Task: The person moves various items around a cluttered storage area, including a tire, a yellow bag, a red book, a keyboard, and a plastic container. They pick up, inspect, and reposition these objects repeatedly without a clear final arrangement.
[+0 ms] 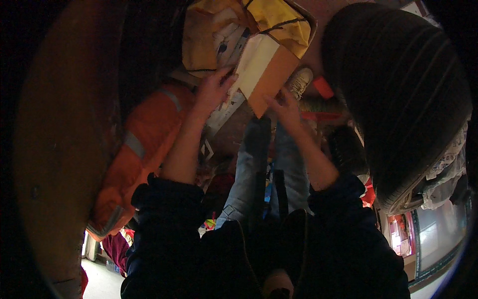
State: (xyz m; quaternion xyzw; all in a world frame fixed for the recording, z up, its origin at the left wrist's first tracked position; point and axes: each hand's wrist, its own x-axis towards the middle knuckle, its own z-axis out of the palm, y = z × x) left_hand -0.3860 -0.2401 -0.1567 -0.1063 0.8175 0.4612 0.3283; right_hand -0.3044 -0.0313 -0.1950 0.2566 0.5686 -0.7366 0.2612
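A cardboard piece (269, 71), pale on one side and orange-brown on the other, slants between my hands, one corner pointing down towards my legs. My left hand (217, 86) is at its pale left side, fingers apart, with nothing visible in them. By the brown right edge is my right hand (285, 106), its fingertips at or very near the cardboard. Shadow and blur hide whether they grip it. Just beyond lies yellow material (282, 24) with black edging, inside what looks like an open box. A whitish, stained flat piece (227, 112) shows beneath my left hand.
A large black tyre (396, 97) stands close on the right. An orange garment with reflective bands (145, 138) hangs or lies along my left arm. Past my right hand are my light shoe (301, 82), a red object (323, 87) and a red-edged brush-like thing (320, 112).
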